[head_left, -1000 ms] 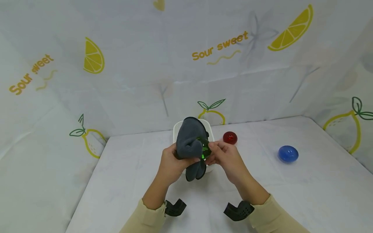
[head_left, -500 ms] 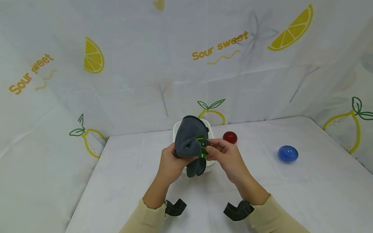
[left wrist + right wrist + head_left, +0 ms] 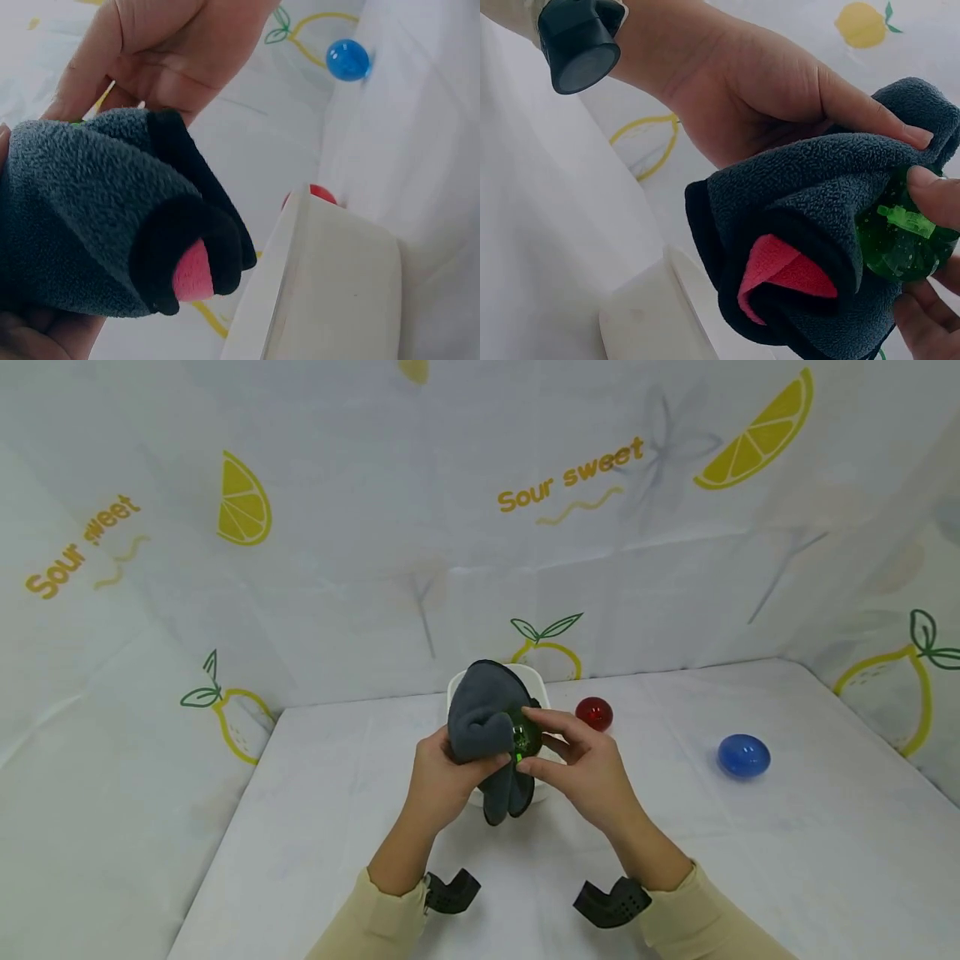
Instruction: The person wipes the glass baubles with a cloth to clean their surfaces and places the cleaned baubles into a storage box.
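glossy green ball (image 3: 528, 738), right hand (image 3: 588, 768) pinching it, left hand (image 3: 441, 781) gripping fuzzy grey cloth (image 3: 482, 700)

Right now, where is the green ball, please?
In the head view, the green ball is at the right side of the grey cloth, held by the right hand.

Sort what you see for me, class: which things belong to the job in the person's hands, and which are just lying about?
In the job:
grey cloth, held in the left hand
green ball, held against the cloth by the right hand

Lying about, apparently:
red ball, untouched
blue ball, untouched
white container, though its role is unclear
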{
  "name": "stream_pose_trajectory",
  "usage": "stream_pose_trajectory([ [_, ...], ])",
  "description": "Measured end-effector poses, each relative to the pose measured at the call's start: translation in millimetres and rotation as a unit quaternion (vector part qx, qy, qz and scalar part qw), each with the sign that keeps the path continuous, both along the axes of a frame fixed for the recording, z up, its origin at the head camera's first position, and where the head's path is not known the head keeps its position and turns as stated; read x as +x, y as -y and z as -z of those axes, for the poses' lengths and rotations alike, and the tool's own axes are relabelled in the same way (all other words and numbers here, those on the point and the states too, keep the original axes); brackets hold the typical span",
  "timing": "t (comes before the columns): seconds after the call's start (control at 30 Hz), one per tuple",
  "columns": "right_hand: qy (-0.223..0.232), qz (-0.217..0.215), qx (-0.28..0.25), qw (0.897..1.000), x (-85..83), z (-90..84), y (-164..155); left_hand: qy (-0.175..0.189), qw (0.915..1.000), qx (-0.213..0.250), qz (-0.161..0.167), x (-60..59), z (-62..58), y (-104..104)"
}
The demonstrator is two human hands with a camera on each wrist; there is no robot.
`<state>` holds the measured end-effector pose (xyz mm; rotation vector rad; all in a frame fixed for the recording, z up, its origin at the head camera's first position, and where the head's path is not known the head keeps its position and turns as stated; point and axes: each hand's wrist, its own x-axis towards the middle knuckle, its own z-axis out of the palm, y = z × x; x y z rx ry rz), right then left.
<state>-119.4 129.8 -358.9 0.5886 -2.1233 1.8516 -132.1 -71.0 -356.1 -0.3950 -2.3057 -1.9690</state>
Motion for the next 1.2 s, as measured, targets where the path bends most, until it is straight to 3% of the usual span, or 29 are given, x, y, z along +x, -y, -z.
stream_pose_trajectory([
  [0.23, -0.023, 0.010, -0.021, 0.999, 1.6, -1.4, 2.1, 0.003, 0.9999, 0.010, 0.001, -0.6, 1.6, -0.2],
  [0.47, 0.038, 0.051, -0.055, 0.997, 1.6, 1.9, 4.5, 0.004, 0.9999, 0.015, 0.002, -1.6, 3.1, -0.1],
  [0.67, 0.079, 0.078, -0.046, 0.993, 1.9, 5.3, 4.6, -0.006, 0.9999, 0.016, 0.003, 0.5, 2.8, -2.1],
  [0.97, 0.087, 0.042, -0.043, 0.994, 2.4, 4.3, 7.7, -0.047, 0.9988, 0.004, 0.013, 3.6, 0.6, -1.5],
  [1.1, 0.127, 0.031, -0.046, 0.990, 1.7, 2.4, 5.9, -0.058, 0.9980, -0.001, 0.024, 4.8, 1.0, -1.9],
  [1.2, 0.177, 0.025, -0.085, 0.980, 0.8, 0.2, 5.4, -0.064, 0.9974, -0.009, 0.030, 5.6, 2.0, -3.5],
])
